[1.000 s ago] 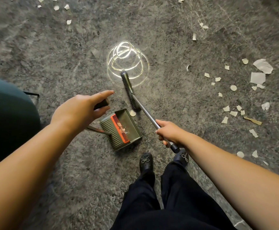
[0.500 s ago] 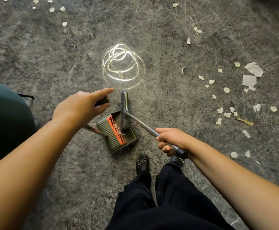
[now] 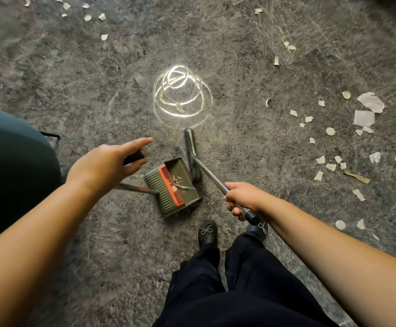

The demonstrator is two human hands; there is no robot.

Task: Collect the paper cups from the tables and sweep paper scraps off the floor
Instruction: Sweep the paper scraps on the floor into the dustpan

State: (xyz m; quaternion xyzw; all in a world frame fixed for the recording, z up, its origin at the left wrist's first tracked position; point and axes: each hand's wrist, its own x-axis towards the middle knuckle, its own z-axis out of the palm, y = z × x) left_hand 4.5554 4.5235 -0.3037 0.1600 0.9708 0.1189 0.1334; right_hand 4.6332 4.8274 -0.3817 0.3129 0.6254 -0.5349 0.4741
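To sweep well, keep the dustpan (image 3: 172, 185) mouth flat on the carpet (image 3: 98, 90) and draw the broom (image 3: 192, 154) in short strokes toward it. The left hand (image 3: 105, 164) curls round the dustpan handle, forefinger straight; the right hand's (image 3: 244, 197) fingers wrap the broom shaft. Most paper scraps (image 3: 329, 161) lie to the right, well apart from the pan.

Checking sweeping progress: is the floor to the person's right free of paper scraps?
No, many paper scraps lie scattered on the grey floor there.

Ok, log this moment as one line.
left hand: holds dustpan handle | right hand: holds broom | broom at pan mouth | scraps remain right
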